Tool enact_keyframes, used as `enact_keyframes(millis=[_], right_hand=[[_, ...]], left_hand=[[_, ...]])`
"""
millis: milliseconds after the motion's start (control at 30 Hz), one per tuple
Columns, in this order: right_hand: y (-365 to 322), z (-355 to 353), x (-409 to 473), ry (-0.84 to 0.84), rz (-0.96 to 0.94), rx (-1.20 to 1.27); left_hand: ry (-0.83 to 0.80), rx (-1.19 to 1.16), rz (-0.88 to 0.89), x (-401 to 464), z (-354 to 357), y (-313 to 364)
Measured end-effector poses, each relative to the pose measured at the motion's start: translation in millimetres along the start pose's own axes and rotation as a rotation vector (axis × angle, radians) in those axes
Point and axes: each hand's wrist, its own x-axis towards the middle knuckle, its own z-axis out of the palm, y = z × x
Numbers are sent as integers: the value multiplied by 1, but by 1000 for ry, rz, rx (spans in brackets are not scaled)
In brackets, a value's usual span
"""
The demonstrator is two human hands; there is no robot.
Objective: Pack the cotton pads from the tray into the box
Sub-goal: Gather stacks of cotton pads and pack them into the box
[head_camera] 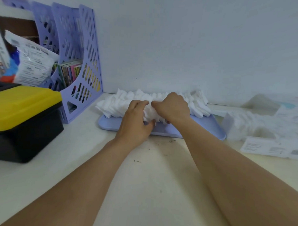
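From the head view, both hands are over the middle of the pale purple tray [203,130], which lies on the table [142,180] against the far wall. The left hand [136,119] curls round the near-left side of a bunch of cotton pads [150,113], and the right hand [172,107] curls over the top and right side of it. So each grip is pressed in on the same bunch, squeezing it between them.

The rest of the pads [118,101] stand in a loose, ragged row along the far half of the tray, some leaning out over its left edge. The box [262,123] looks to be the clear one on the right, already part filled, though it is blurred.

The risk I see is that the bunch is soft and loose. If the squeeze is uneven, pads from the middle could slip out on the way across to the right. Lifting may also drag neighbouring pads along and tip those on the left edge onto the table.
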Motion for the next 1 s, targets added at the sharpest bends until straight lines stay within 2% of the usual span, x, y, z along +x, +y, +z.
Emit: enact_keyframes(millis=[200, 433, 533, 700, 1000], right_hand=[[5, -25, -3, -106, 93, 134], [1, -38, -3, -232, 160, 181], [-3, -41, -3, -249, 151, 192], [0, -37, -5, -254, 146, 183], [8, -29, 1, -211, 159, 215]], left_hand=[[11, -84, 40, -1, 6, 0], [-33, -294, -81, -3, 9, 13], [52, -246, -17, -1, 10, 11], [58, -126, 74, -1, 10, 8], [86, -51, 48, -2, 8, 8]])
